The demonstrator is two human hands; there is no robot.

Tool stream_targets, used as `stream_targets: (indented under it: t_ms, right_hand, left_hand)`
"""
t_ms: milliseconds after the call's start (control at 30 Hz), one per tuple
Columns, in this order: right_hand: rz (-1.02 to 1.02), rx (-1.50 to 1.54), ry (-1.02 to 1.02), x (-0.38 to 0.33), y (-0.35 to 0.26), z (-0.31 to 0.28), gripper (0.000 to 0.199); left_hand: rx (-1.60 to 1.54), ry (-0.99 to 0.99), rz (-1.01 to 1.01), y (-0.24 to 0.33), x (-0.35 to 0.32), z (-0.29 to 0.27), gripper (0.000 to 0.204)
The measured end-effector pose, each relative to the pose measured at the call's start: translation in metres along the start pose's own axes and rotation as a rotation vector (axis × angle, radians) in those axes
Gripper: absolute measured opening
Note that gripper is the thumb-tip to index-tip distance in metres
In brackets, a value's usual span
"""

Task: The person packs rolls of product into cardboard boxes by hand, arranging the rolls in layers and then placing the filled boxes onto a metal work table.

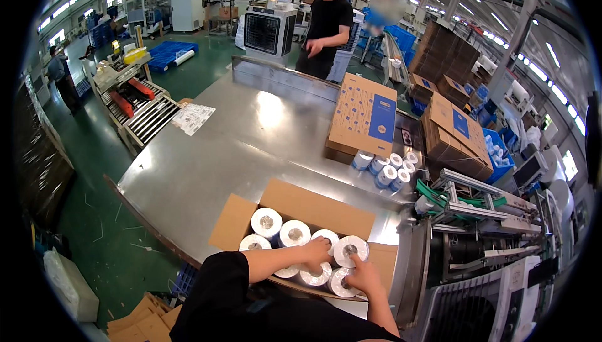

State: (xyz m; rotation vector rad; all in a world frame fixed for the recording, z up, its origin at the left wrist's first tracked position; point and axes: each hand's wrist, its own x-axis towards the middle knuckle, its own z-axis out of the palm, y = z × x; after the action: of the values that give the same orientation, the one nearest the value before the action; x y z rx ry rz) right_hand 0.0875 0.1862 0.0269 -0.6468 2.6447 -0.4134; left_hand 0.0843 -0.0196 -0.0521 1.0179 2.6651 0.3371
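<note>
In front of me an open cardboard box point(316, 201) holds several white paper rolls point(266, 221) standing on end, with blue print on the sides of their wrapping. My left hand point(315, 254) reaches over the rolls in the middle of the box, its fingers bent and gripping a roll point(325, 235). At the box's right end, my right hand point(365, 276) grips a raised paper roll point(351, 251), one finger at its core. That roll sits higher than its neighbours. The undersides of both hands are hidden.
The box rests on a metal table point(219, 147). A closed printed carton point(362, 115) and several paper rolls point(392, 169) stand at its right. Machine rails point(476, 198) adjoin the table's right edge. A person point(326, 25) stands beyond it; a roller conveyor point(147, 116) lies far left.
</note>
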Motion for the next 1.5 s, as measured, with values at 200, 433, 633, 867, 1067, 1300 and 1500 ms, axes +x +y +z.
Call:
stream_targets:
  t_ms: [200, 433, 633, 867, 1067, 1300, 1500]
  right_hand:
    - [0.043, -0.076, -0.034, -0.002, -0.002, 0.0, 0.059]
    - [0.02, -0.036, -0.001, 0.0, 0.003, 0.006, 0.059]
    - [-0.006, 0.044, 0.018, 0.0, 0.014, 0.013, 0.06]
    - [0.021, 0.599, 0.031, -0.008, 0.056, 0.021, 0.065]
    - [0.034, 0.327, -0.063, -0.001, 0.047, 0.014, 0.074]
    - [0.174, 0.061, 0.017, -0.002, -0.007, -0.053, 0.07]
    - [-0.461, -0.083, 0.456, 0.043, -0.007, -0.006, 0.068]
  left_hand:
    - [0.011, -0.005, 0.002, 0.0, 0.001, 0.003, 0.053]
    - [0.03, -0.001, 0.005, 0.0, 0.0, 0.0, 0.053]
    - [0.01, -0.004, 0.012, 0.003, -0.002, -0.004, 0.05]
    - [-0.027, 0.027, 0.018, 0.005, -0.004, 0.001, 0.046]
    - [-0.024, -0.004, 0.016, -0.003, 0.002, 0.0, 0.049]
    - [-0.037, -0.006, -0.001, 0.001, -0.002, -0.002, 0.046]
    - [-0.052, 0.037, 0.001, -0.002, -0.002, 0.006, 0.041]
